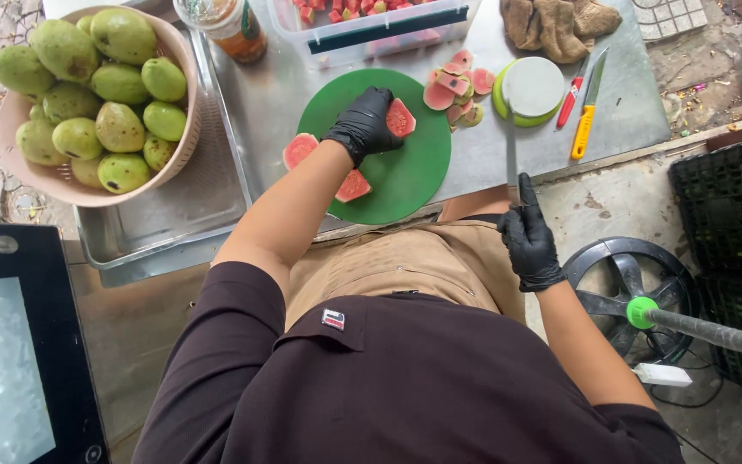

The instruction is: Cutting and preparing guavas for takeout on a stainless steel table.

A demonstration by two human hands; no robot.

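Three pink-fleshed guava pieces lie on a round green cutting board (405, 176) on the steel counter (276, 94), beside a beige basket of green guavas (184, 142); concrete floor lies beyond. The left hand (362, 125), in a black glove, curls over one guava wedge (400, 118), pressing it to the board. The right hand (528, 241) is clenched around a slim knife (511, 150), blade pointing away.
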